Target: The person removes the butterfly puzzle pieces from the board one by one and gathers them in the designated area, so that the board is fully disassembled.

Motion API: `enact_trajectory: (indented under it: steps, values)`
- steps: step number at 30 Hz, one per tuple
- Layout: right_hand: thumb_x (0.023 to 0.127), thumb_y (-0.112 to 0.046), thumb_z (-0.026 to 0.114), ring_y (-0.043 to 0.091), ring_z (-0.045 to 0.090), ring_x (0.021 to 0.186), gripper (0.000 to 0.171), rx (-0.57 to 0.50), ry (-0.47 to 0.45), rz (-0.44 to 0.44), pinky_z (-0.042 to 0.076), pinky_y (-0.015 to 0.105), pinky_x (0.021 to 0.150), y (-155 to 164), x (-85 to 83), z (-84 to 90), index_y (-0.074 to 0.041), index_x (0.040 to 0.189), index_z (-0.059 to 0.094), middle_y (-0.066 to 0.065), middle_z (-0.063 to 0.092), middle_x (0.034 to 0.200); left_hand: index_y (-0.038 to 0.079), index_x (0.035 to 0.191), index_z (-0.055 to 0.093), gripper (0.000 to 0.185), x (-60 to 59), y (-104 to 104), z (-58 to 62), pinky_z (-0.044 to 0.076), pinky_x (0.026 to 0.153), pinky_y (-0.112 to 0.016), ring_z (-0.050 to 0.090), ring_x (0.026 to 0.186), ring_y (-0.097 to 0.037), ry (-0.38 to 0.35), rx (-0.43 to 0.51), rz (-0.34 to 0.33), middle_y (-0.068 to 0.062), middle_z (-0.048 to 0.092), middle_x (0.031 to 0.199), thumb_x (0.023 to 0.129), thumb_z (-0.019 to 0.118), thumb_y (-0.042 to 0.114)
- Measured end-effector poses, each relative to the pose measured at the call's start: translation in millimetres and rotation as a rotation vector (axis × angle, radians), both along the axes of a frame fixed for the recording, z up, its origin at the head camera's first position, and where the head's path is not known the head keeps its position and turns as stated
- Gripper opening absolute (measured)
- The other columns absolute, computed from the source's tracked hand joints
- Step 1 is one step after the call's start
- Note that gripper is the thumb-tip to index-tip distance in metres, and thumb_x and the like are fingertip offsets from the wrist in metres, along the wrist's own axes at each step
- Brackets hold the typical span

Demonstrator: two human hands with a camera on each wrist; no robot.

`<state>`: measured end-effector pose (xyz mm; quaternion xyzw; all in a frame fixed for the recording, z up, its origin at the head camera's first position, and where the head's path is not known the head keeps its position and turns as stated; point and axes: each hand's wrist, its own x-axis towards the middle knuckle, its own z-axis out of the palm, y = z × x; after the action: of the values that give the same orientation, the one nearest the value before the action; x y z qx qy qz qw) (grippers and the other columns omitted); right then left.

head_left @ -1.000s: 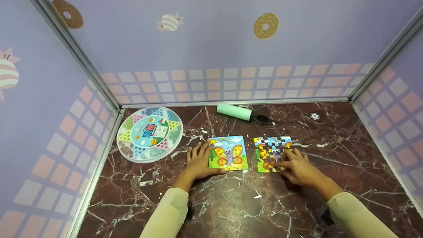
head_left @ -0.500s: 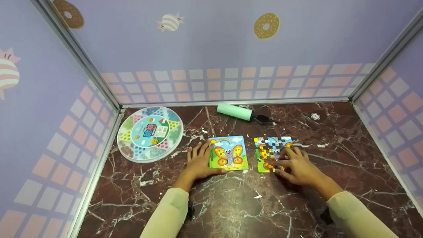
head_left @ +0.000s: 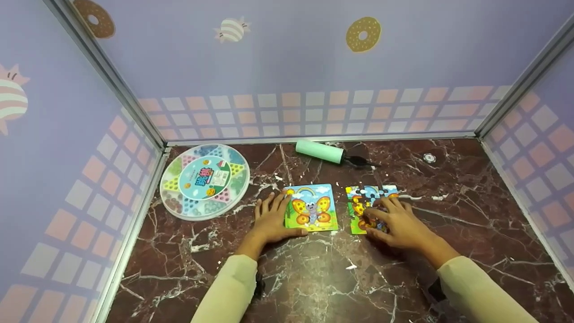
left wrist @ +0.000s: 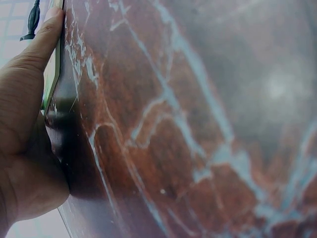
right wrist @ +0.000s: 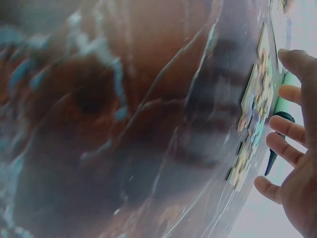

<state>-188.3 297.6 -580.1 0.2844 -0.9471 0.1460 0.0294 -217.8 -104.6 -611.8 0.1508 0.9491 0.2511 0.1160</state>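
A square butterfly picture board lies flat on the dark red marbled surface. My left hand rests along its left side, fingers on the left edge and thumb at the lower edge. To the right lies a jigsaw puzzle of the same butterfly, its interlocking pieces showing some gaps. Over its right and lower part hovers my right hand, hiding those pieces. In the right wrist view the fingers are spread apart with nothing between them, close above the puzzle.
At the left stands a round Chinese checkers set in a clear case. A mint-green hand pump with a black end lies behind the picture board. Patterned panels enclose the back and sides. A small round white disc lies back right.
My right hand's thumb and fingers, bunched at the puzzle's lower right a second ago, have spread apart and shifted slightly left over the pieces. My left hand stays in place.
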Motion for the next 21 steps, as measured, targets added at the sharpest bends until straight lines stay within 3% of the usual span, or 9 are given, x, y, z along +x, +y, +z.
enact_trajectory:
  steps: [10,21]
  values:
    - [0.104,-0.046,0.076,0.04,0.06,0.14,0.06,0.034,-0.007,0.002,0.041,0.089,0.11,-27,-11.6,2.7,-0.019,0.156,0.065,0.013,0.063,0.154,0.018,0.178,0.025,0.124,4.8,2,12.7,-0.001,0.138,-0.071,0.008,0.174,-0.041,-0.014,-0.03,-0.001,-0.003,0.012,0.189,0.085,0.083,0.075]
    - [0.105,-0.051,0.073,0.043,0.057,0.141,0.064,0.051,-0.075,0.026,0.04,0.091,0.108,-62,-20.5,3.2,-0.017,0.159,0.062,0.014,0.06,0.156,0.022,0.179,0.022,0.129,-2.3,0,-6.3,-0.004,0.138,-0.069,0.005,0.174,-0.04,0.001,-0.002,0.007,0.001,0.009,0.189,0.08,0.082,0.08]
